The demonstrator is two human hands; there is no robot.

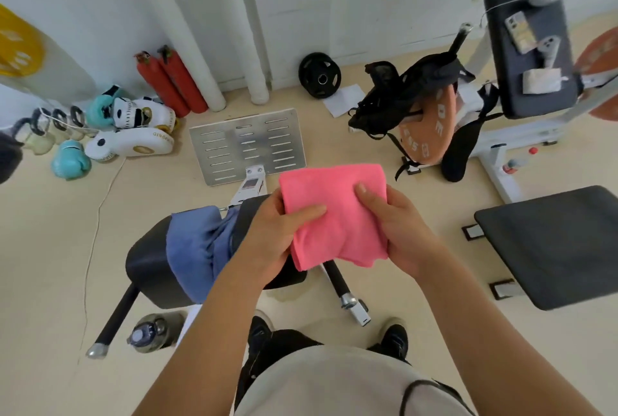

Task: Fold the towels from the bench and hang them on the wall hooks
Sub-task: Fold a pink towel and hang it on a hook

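Between both sets of fingers, a folded pink towel (334,215) is pinched by the left hand (277,235) and right hand (398,228). Below the left fingers, a blue towel (197,248) is draped over the bench (147,258).

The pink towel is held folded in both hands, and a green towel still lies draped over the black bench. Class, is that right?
Not quite: the head view shows the draped towel is blue, not green. The pink towel is indeed held folded in the left hand and right hand, above the black bench.
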